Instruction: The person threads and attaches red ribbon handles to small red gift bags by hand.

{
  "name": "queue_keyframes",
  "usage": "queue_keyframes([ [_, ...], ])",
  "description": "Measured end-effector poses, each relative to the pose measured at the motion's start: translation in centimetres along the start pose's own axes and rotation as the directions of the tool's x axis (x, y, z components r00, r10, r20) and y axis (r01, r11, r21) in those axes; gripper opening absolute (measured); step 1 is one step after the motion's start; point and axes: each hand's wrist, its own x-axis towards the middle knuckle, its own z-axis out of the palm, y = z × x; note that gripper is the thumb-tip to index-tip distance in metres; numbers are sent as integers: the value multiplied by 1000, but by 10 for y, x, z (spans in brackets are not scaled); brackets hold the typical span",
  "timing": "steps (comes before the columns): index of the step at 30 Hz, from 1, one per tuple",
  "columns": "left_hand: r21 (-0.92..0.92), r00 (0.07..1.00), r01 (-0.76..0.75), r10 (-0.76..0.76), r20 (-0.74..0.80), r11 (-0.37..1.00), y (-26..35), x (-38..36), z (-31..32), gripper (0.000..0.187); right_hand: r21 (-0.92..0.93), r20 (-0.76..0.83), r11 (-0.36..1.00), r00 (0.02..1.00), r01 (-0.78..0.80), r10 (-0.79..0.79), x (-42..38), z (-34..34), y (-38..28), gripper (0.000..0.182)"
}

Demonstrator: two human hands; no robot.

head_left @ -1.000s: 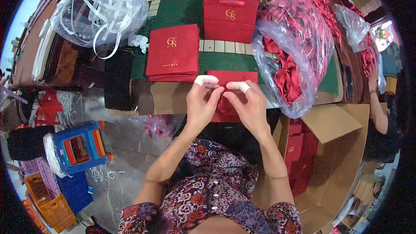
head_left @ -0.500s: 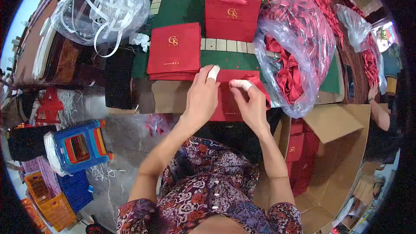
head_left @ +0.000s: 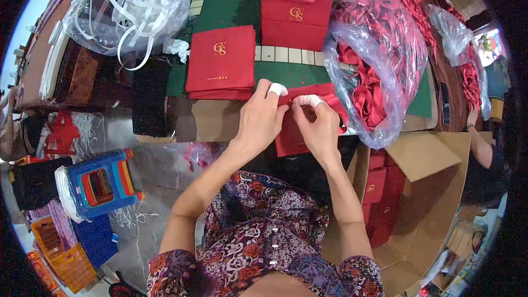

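At the table's front edge, a red gift bag [head_left: 290, 142] lies between my hands, its lower part hanging over the edge. My left hand [head_left: 259, 114] is closed, wrapped fingertips pinching the bag's upper edge. My right hand [head_left: 317, 127] pinches the same edge a little to the right, its index finger also wrapped in white. A red ribbon [head_left: 340, 111] shows beyond my right hand. What exactly sits between the fingertips is hidden. To the left lies a flat stack of red bags [head_left: 220, 60] with gold lettering.
A red bag [head_left: 296, 19] filled with ribbons stands behind. Right of it is a clear plastic sack [head_left: 379, 49] of red ribbons; far left, a plastic bag [head_left: 129, 14] of white straps. An open carton [head_left: 434, 209] holds red bags. Another person's arm [head_left: 479, 143] shows at right.
My hands have come closer together at the bag's edge. The bag has tilted, with its right side higher and its lower part shifted slightly right.
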Motion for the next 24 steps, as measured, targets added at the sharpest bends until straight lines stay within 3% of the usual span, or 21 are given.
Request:
queue_keyframes([
  [10,-174,995,-78,67,-69,982,-4,-1,5,12,-41,45,999,999,-17,19,2,-5,-7,12],
  [12,-157,995,-89,81,-61,984,-4,-3,8,11,-146,28,985,995,95,-92,3,-4,-10,12],
  [16,-199,996,-73,62,-62,977,-1,-2,7,11,-165,37,976,990,140,-136,4,-4,-11,12],
  [18,-220,996,-78,65,-65,972,-2,-2,7,10,18,5,1000,1000,-6,6,1,-3,-9,15],
  [22,-182,997,-77,71,-36,980,-1,-3,7,11,-17,-46,1000,999,-26,25,0,-3,-8,16],
  [24,-143,993,-116,109,-53,983,-5,-2,7,14,39,7,996,996,85,-85,3,-3,-6,15],
])
